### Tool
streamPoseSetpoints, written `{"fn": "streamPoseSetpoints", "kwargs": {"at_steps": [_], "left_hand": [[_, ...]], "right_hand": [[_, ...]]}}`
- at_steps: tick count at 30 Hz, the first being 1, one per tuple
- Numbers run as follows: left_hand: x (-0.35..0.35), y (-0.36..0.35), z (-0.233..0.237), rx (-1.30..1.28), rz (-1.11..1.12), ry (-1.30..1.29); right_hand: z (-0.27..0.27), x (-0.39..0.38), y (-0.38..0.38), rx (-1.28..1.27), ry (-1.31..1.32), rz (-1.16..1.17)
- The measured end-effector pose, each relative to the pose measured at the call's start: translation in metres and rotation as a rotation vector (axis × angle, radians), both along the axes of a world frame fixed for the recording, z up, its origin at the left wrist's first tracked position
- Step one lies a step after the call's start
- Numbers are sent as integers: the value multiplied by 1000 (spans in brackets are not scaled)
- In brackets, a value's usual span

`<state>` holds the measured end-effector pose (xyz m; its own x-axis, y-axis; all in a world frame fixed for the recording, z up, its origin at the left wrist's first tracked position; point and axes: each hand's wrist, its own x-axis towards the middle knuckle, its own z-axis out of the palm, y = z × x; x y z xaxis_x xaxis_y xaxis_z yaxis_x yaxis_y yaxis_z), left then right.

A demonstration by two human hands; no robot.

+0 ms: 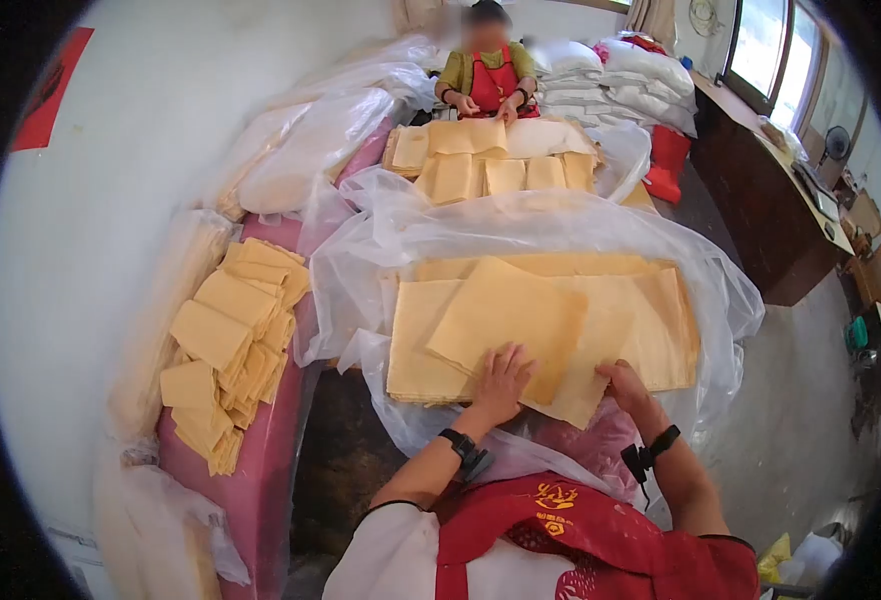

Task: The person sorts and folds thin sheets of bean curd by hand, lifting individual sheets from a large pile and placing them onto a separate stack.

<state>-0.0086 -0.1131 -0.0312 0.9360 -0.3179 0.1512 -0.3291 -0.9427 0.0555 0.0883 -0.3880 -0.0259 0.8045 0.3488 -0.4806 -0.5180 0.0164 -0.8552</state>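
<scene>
A stack of thin tan sheets (650, 330) lies in front of me on clear plastic. On top, one loose tan sheet (505, 310) sits at an angle, its lower corner hanging over the stack's near edge. My left hand (503, 383) rests on this upper layer near the front edge, fingers spread. At the right, my right hand (624, 384) has its thumb and fingers closed on the edge of a tan sheet. Whether it pinches one layer or more is hard to see.
Folded tan sheets (230, 330) are heaped on a pink surface (270, 440) at the left. Clear plastic (340, 290) surrounds my stack. Across from me a person in a red apron (495, 82) handles similar sheets (452, 178). White sacks (615, 90) stand behind; a dark desk (760, 190) is right.
</scene>
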Motion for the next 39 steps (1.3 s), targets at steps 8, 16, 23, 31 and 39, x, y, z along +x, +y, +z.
{"fn": "streamPoseSetpoints", "kwargs": {"at_steps": [8, 16, 23, 31, 39], "left_hand": [[6, -13, -52, -600, 5, -189], [7, 8, -42, -2092, 613, 200], [-14, 27, -58, -1996, 640, 388], [-46, 39, 38, -487, 209, -357], [-44, 78, -11, -1092, 356, 205]], "right_hand": [[59, -5, 52, 162, -144, 132], [68, 29, 136, -846, -1649, 805], [32, 39, 131, -715, -1646, 995], [8, 27, 131, -754, -1885, 924], [48, 17, 103, -908, -1249, 1074]]}}
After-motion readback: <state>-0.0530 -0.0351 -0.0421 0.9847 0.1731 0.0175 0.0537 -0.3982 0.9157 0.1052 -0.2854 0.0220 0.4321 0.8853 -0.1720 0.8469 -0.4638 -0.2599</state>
